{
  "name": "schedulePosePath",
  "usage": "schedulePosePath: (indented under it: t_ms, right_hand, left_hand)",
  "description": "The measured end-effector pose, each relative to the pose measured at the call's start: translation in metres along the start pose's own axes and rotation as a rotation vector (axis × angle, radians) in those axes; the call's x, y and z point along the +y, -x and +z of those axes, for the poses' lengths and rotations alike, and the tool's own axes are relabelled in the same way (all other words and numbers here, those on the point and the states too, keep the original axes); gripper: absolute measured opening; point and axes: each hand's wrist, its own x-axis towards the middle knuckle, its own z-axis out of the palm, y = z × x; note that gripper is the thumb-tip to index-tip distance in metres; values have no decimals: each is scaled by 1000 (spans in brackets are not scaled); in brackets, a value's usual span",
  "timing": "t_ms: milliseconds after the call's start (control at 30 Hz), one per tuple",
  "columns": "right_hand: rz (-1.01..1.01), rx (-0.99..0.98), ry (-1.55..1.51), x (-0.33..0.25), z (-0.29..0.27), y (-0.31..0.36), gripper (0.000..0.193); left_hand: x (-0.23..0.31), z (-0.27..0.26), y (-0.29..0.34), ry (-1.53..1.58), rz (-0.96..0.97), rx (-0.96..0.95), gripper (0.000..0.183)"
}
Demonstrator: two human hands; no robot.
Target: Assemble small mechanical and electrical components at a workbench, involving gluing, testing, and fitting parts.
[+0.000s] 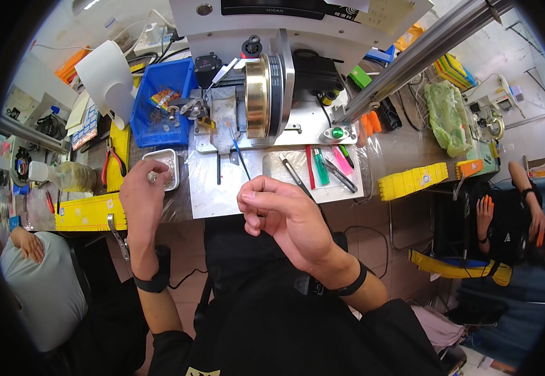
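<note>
My left hand (pixel 142 199) is at the small white tray (pixel 175 172), its thumb and fingertips drawn together over the little pieces inside. Whatever those fingertips hold is too small to make out. My right hand (pixel 291 219) is raised in front of the bench edge, thumb and forefinger pinched and the other fingers curled. Anything in that pinch is hidden. A thin blue-handled brush (pixel 240 152) slants from the machine's grey block (pixel 223 119) toward my right hand; I cannot tell whether they touch. Behind stands a machine with a gold-coloured ring (pixel 257 97) on a round chuck.
A blue bin (pixel 160 125) with small parts stands behind the white tray. Red-handled pliers (pixel 113 164) lie left of it. Tweezers (pixel 341 175), a green lighter (pixel 321 168) and a pen-like tool (pixel 294 172) lie right. Co-workers sit on both sides; a metal post (pixel 404 69) rises right.
</note>
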Motion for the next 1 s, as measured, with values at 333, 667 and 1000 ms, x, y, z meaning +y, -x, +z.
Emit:
schedulePosePath:
  t_ms: [333,667,1000]
  right_hand:
    - [9,3,6,-1,-1,-3,13]
    - [6,-6,-18,1,-3,-6,15]
    - [-1,12,18,3,0,-6,14]
  left_hand:
    - [-9,3,3,119,-166,-47,14]
    - [-4,-3,5,171,-197,-10,14]
    - [-11,0,8,109,-207,-18,14]
